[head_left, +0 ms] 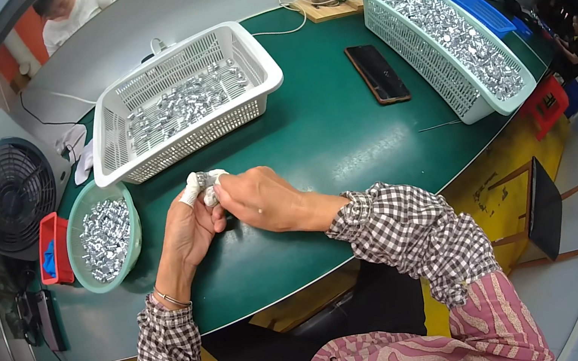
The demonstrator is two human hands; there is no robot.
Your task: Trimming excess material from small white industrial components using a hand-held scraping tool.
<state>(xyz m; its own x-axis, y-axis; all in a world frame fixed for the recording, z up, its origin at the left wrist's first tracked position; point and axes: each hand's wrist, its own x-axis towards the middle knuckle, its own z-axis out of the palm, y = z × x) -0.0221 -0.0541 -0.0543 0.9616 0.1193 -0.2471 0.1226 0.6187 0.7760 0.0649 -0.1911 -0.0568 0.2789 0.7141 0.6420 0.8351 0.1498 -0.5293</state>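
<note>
Both my hands meet over the green table, left of its middle. White coverings wrap some of the fingertips. My left hand (191,226) is closed, with thumb and fingers pinching a small silver metal cylinder (205,180). My right hand (261,199) is closed too, its thumb and fingertips pressed against the same piece from the right. The fingers hide most of the cylinder. Just beyond the hands stands a white slotted basket (184,146) with loose silver cylinders (188,104) on its bottom. Left of my left hand, a round pale green basket (134,233) holds many similar pieces.
A long pale green basket (424,74) full of silver pieces stands at the right. A dark phone (378,74) and a thin metal rod (440,126) lie near it. A fan (12,192) and a red box (52,275) stand left. Other people sit beyond the partition.
</note>
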